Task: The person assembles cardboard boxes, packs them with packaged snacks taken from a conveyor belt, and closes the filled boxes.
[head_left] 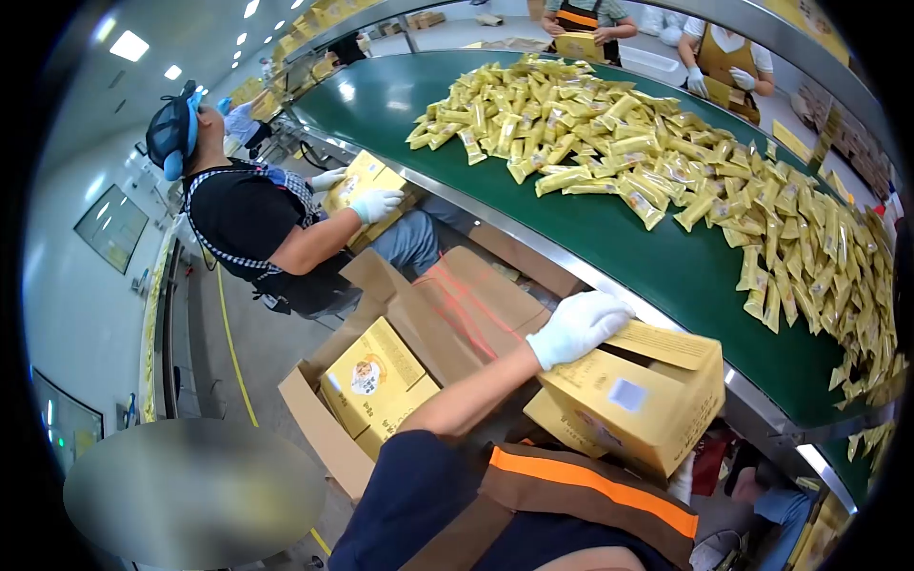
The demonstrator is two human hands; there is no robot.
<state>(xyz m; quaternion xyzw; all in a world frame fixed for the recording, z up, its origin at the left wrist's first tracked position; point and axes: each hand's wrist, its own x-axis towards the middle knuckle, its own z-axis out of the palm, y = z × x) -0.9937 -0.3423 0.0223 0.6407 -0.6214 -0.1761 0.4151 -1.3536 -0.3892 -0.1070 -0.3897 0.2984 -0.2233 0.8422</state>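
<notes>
My left hand (581,329), in a white glove, grips the upper left edge of a yellow carton (657,404), its fingers bent over the top by a flap. The carton is tilted in front of my body, beside the conveyor's metal edge. A dark gap shows under its top flap (666,343), and a pale rectangular label is on one face. My right hand (683,479) shows only as a bit of white glove at the carton's lower right; its fingers are hidden behind the carton.
Many yellow wrapped sticks (609,143) lie heaped on the green conveyor belt (381,90). An open brown shipping box (319,419) holding yellow cartons (371,381) stands left of me. A co-worker (257,209) holds a carton at the belt; two more people stand across it.
</notes>
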